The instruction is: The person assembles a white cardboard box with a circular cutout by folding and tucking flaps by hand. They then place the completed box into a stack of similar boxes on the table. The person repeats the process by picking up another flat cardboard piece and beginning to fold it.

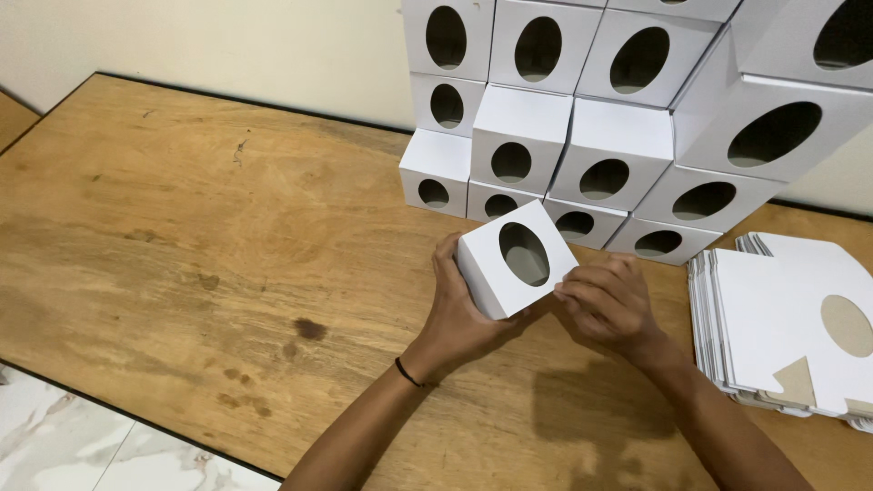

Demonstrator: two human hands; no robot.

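Both hands grasp white box [515, 269] with oval window: left hand [462, 314] cups side, right hand [605, 305] pinches corner

Two bare forearms, no sleeves; thin black band [408, 373] around the left wrist.

A white folded carton [515, 270] with an oval window sits mid-counter. Matching cartons [582, 118] are stacked against the far edge; flat white blanks [773, 318] are piled at the right edge.
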